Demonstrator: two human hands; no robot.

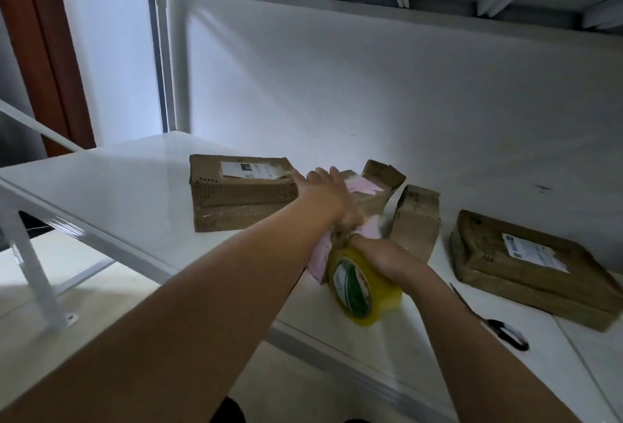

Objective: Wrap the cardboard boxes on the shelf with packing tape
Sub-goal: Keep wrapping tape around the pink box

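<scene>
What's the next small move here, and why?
Probably pull the tape roll toward the near edge to draw tape across the middle box. The left hand lies flat on that box, steadying it; the right hand grips the roll against its near end.

Left hand [325, 195] lies flat with straight fingers on the middle box [364, 200], pink label under it. Right hand [381, 255] has its grip on the yellow tape roll [362, 291], just near side of that box. Scissors [499, 324] sit right of the grip on the shelf [118, 183], another box [529, 267] beyond them.
</scene>
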